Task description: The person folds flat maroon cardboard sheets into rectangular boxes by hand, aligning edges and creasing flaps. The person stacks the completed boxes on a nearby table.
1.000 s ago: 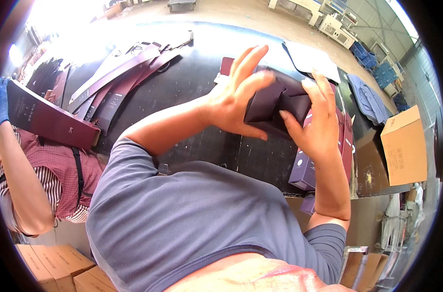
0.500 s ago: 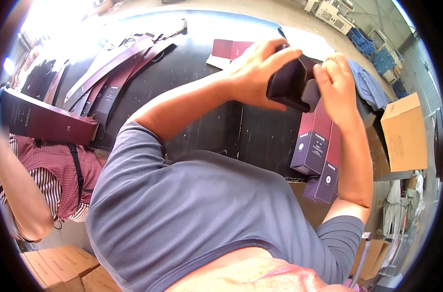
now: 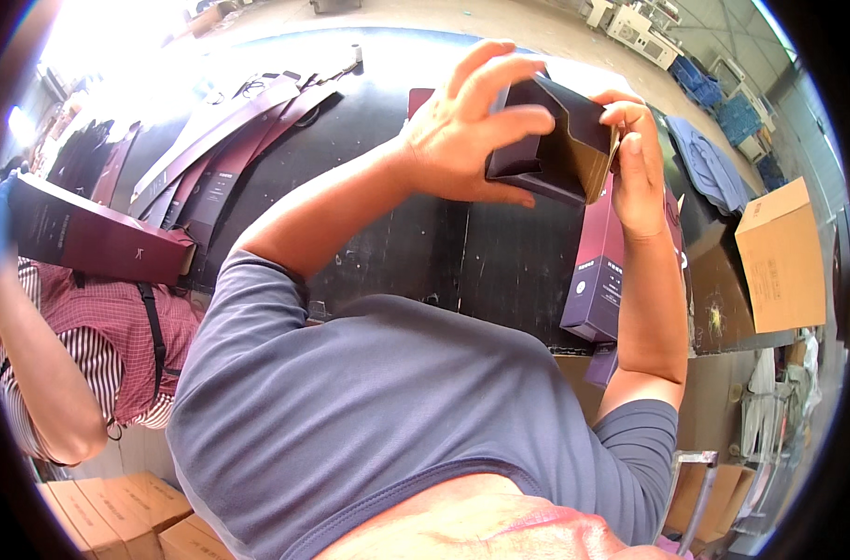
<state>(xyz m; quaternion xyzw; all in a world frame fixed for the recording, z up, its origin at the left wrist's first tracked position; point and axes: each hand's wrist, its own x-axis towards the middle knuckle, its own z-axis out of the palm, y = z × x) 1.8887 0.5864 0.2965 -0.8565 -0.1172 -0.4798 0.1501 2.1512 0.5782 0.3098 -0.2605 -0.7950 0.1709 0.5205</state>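
Note:
Between my hands, above the table, is a dark cardboard box [image 3: 576, 125] with its open end and brown-edged flaps showing. My left hand [image 3: 472, 131] holds the box's left side, fingers spread around it and the thumb across the front of the opening. On the other side, my right hand [image 3: 638, 163] grips the right wall and flap edge between thumb and fingers. Below my right hand, a maroon and purple box [image 3: 595, 280] lies on the table, and another purple box [image 3: 601, 366] is partly hidden by my forearm.
Several flat maroon and purple carton pieces [image 3: 234, 159] lie on the black table [image 3: 388, 247]. At left, a co-worker's blue-gloved hand [image 3: 0, 219] is at a long maroon box [image 3: 117, 238]. Blue cloth [image 3: 705, 163] and a brown carton [image 3: 781, 257] are at right.
Both hands have shifted the dark box slightly left and turned it, so its opening shows more. My right hand has gone from a closed fist to gripping the box's edge.

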